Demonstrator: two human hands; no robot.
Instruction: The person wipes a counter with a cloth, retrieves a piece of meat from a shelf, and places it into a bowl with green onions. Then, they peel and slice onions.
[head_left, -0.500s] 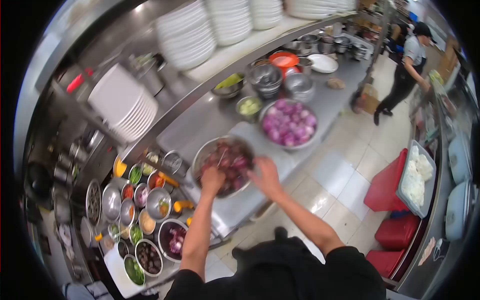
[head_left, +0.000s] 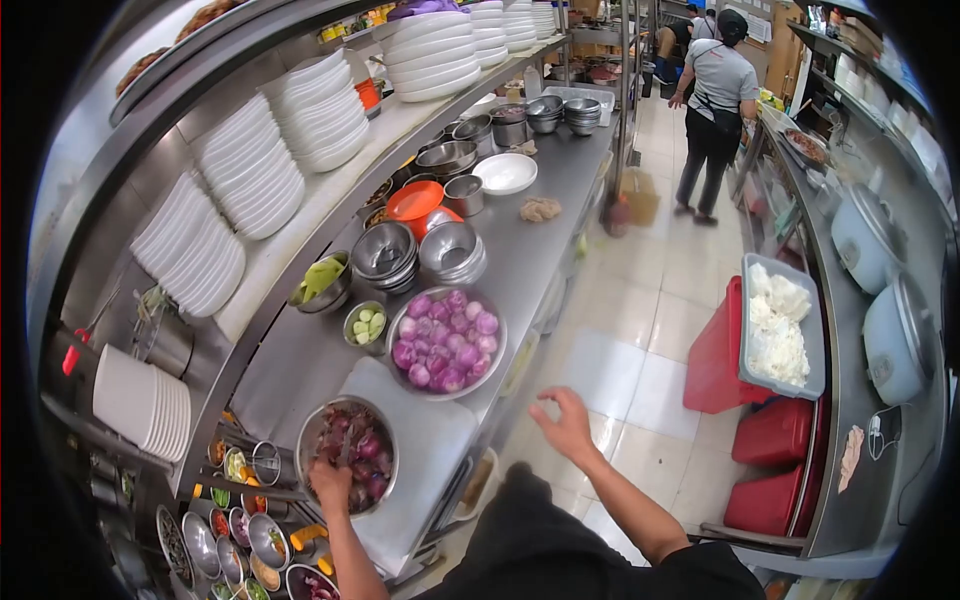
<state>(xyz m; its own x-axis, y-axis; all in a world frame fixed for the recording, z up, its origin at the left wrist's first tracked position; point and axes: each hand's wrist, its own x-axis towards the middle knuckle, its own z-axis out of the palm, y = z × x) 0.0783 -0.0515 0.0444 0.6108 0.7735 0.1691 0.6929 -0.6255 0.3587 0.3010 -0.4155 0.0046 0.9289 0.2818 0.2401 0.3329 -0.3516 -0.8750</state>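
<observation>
Steel surface (head_left: 560, 215) carries stacked bowls (head_left: 385, 255) beyond the peeled onions (head_left: 444, 340); left hand (head_left: 330, 483) clamps the near bowl (head_left: 347, 467) rim, right hand (head_left: 566, 423) hangs free, fingers loosely apart.

Nothing in the room could be read from where I stood. The papers pinned to the far wall (head_left: 757, 22) behind the other person (head_left: 716, 110) were too small and blurred for any letters to show. The white plates (head_left: 250, 170), the metal bowls (head_left: 385, 255), the red bins (head_left: 770, 470) and the rice cookers (head_left: 895, 335) bore no legible label, brand or number.
</observation>
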